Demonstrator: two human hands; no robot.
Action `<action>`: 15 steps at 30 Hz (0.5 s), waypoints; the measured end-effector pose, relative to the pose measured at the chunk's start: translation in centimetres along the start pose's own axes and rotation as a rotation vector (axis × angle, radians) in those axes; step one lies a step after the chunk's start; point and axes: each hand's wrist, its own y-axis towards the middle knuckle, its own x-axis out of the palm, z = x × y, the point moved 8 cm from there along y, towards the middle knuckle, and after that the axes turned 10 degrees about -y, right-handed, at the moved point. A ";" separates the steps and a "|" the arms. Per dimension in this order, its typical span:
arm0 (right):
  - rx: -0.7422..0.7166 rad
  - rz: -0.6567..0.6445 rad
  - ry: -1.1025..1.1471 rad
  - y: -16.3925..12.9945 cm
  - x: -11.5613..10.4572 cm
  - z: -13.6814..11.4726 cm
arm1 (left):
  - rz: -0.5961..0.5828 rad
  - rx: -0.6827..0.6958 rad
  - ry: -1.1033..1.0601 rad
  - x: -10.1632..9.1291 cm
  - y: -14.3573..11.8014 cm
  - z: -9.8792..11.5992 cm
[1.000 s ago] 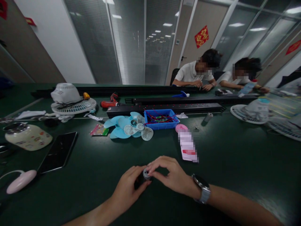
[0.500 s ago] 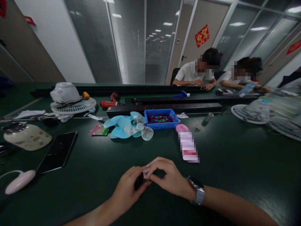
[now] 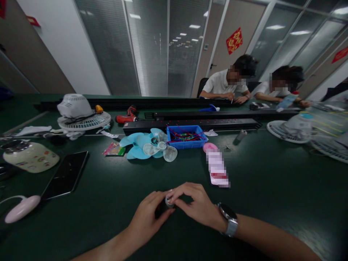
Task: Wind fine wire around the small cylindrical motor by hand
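Low over the dark green table (image 3: 272, 181), near its front edge, my two hands meet around a small dark cylindrical part with a silvery end (image 3: 169, 201). My left hand (image 3: 148, 217) grips its dark body from the left. My right hand (image 3: 194, 204), with a watch on the wrist, pinches the silvery end with thumb and fingertips. Most of the part is hidden by my fingers.
Light blue fan blades (image 3: 148, 146) and a blue bin of wires (image 3: 186, 137) lie ahead. A phone (image 3: 66, 175), a pink mouse (image 3: 22, 208) and a jar (image 3: 29, 156) sit at left. Fan grilles (image 3: 84, 121) (image 3: 288, 132) flank a black power strip (image 3: 190, 125). Two people sit across.
My hands stay together on the small part. The right-hand fingers have shifted slightly on its silvery end; nothing else on the table has moved.
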 end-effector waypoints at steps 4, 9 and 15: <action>-0.002 -0.039 -0.016 0.1 0.2 0.1 | -0.004 -0.001 -0.005 0.0 0.1 0.1; 0.059 -0.056 0.040 0.3 0.5 0.4 | -0.011 -0.010 -0.004 0.1 0.1 0.0; 0.167 -0.057 0.111 0.0 0.8 1.2 | -0.002 -0.004 -0.006 0.0 0.0 0.1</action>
